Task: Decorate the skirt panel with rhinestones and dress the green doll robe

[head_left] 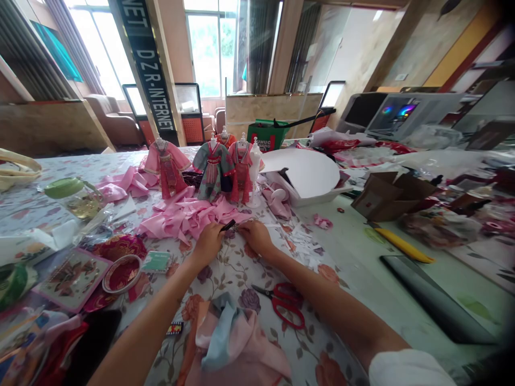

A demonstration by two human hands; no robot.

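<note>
My left hand (209,242) is closed around a short black object (228,225) whose kind I cannot make out. Facing it, my right hand (256,237) pinches at something small near the object's far end, largely hidden by the fingers. Just beyond both hands lies a heap of crumpled pink fabric (183,217). Nearer to me, red-handled scissors (287,311) rest on the floral tablecloth (225,273), beside pink and pale blue cloth (237,343). Small mannequins in robes, one pink (168,163) and one grey-green (213,166), stand behind the heap.
To the left are a green-lidded jar (76,195), a round dish (122,273) and a teal box (156,261). A white round-topped tray (301,171) sits behind right, with white scraps before it. Rightward lie a yellow-handled cutter (402,244) and brown cardboard (392,195).
</note>
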